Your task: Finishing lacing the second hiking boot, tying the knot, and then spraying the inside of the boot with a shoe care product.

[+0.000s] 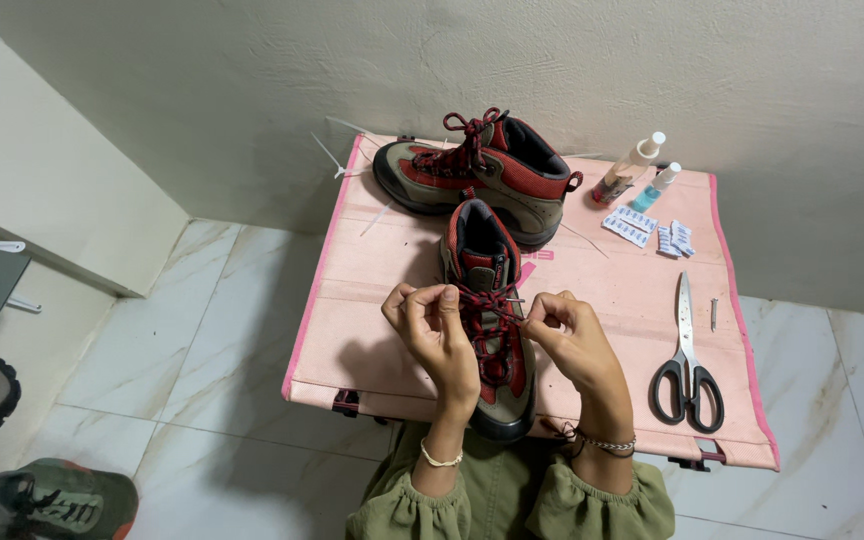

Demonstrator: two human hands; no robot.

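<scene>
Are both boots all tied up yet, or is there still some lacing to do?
One looks done: the far boot lies on its side on the pink table with its lace in a bow. The near boot is in hand: the left hand and right hand each pinch the red-and-black lace near its upper eyelets. No bow shows there yet, so finishing the lacing and tying remains.

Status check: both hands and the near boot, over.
Left hand and right hand each pinch the dark red lace. Red-and-grey hiking boot unlaced on top. Nothing blocking.
</scene>
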